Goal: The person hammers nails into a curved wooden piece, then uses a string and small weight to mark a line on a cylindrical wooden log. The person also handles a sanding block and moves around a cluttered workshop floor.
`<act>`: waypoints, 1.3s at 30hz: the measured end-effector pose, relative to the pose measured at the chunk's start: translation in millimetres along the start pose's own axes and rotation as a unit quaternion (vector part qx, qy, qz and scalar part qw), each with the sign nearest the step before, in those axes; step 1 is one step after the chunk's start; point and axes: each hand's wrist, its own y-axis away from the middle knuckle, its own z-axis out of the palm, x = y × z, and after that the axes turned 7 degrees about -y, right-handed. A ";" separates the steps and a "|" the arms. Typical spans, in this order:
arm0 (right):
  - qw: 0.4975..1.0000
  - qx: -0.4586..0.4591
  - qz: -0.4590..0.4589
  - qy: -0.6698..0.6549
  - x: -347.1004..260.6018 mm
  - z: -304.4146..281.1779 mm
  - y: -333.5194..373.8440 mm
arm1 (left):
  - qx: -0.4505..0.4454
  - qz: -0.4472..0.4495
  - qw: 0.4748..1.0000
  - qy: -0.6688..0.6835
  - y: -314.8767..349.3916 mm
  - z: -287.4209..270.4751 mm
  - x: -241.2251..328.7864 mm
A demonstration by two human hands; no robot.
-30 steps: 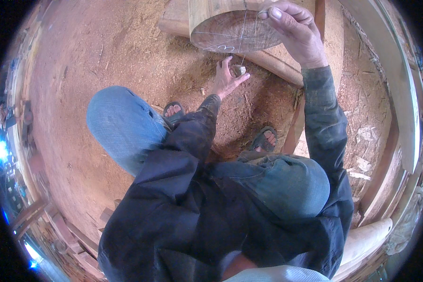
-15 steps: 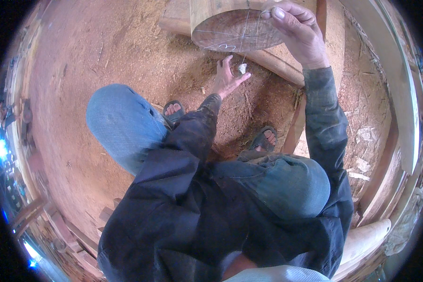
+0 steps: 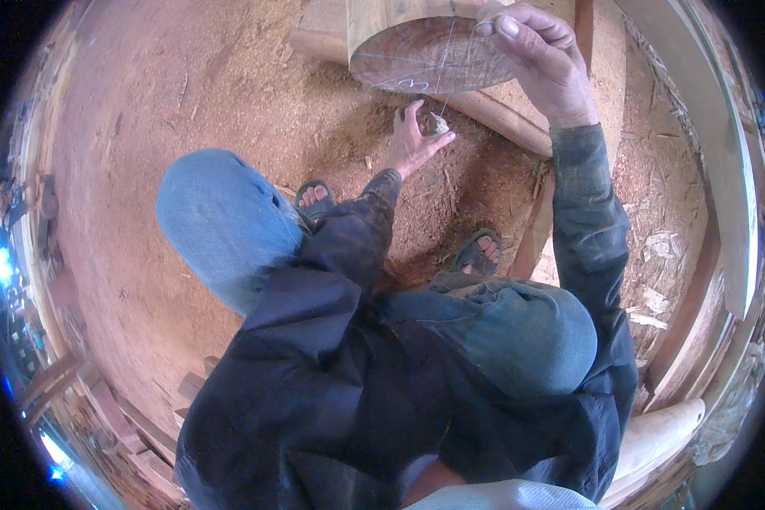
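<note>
My right hand is raised at the top right of the round, cut end of a log. Its thumb and fingers are pinched on a thin string. From the string a small whitish lump hangs in front of the log, low over the ground. My left hand reaches out beside that lump, thumb and fingers spread around it, apparently not touching. Pale lines cross on the log's face, with a white mark near its lower edge.
Beneath the log lies a squared timber. Sawdust and chips cover the ground. A long pale plank curves along the right side, and a rounded timber lies at the lower right. My sandalled feet stand below the log.
The whitish lump has turned and shifted slightly on its string. Both hands stay almost where they were.
</note>
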 end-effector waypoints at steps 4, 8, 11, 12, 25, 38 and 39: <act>1.000 -0.002 0.000 0.001 -1.7 2.0 0.1 | 0.005 0.000 1.000 -0.004 0.2 -0.5 0.1; 1.000 -0.011 0.008 0.010 -2.4 -2.2 0.4 | -0.010 -0.019 1.000 0.010 -0.1 0.9 -0.8; 1.000 0.000 0.010 0.011 -0.8 -2.6 0.2 | -0.003 -0.012 1.000 0.005 -1.7 1.6 -4.4; 1.000 0.000 0.004 0.011 -0.4 -0.8 -0.1 | -0.001 -0.011 1.000 0.007 -1.4 1.8 -5.3; 1.000 -0.006 0.003 0.010 -2.4 3.2 1.8 | 0.016 0.018 1.000 -0.010 2.0 3.0 -8.3; 1.000 0.010 0.028 -0.009 -1.8 -1.8 0.3 | -0.022 -0.025 0.999 -0.007 0.8 -0.8 -2.4; 0.999 0.011 0.028 -0.010 -0.8 -1.6 0.0 | -0.015 -0.018 1.000 -0.011 1.1 -0.4 -5.0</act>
